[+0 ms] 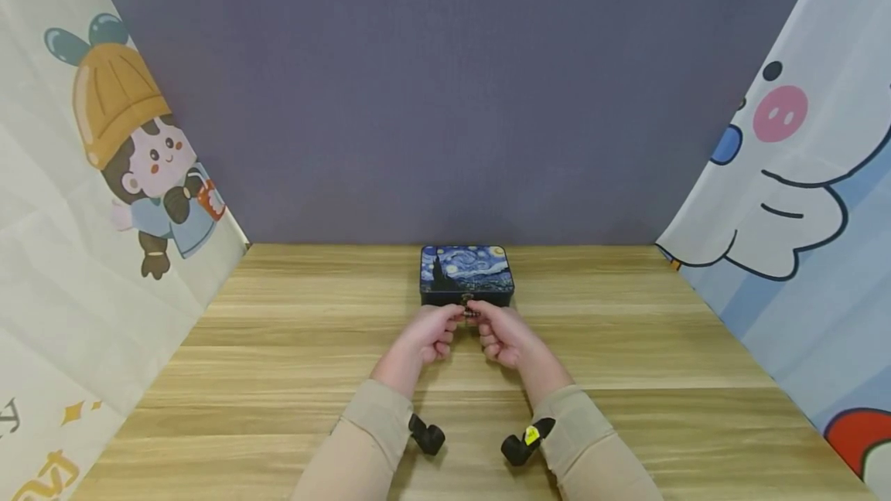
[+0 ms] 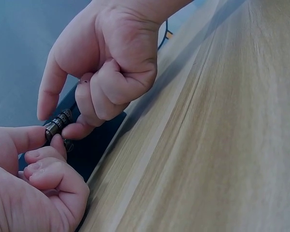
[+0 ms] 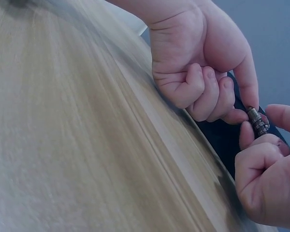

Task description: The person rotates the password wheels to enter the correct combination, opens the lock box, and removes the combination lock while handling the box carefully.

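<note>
A small barrel-shaped combination padlock (image 3: 258, 123) with ringed dials is at the front of a tin box (image 1: 466, 269) with a swirling blue night-sky picture on its lid. My left hand (image 1: 435, 328) pinches one end of the padlock between thumb and index finger, its other fingers curled in. From the other side my right hand (image 1: 504, 331) has its index finger against the dials, while the thumb (image 3: 279, 114) is close above them. Both hands show in the left wrist view, around the padlock (image 2: 58, 124). The lid is down, and the hands partly cover the box's front.
The box stands at the far edge of a wood-grain table (image 1: 313, 315), close against a grey-blue back panel (image 1: 459, 99). Cartoon-printed cloths hang on the left (image 1: 56, 253) and right (image 1: 800, 315). Black camera mounts (image 1: 427, 434) sit on the cuffs.
</note>
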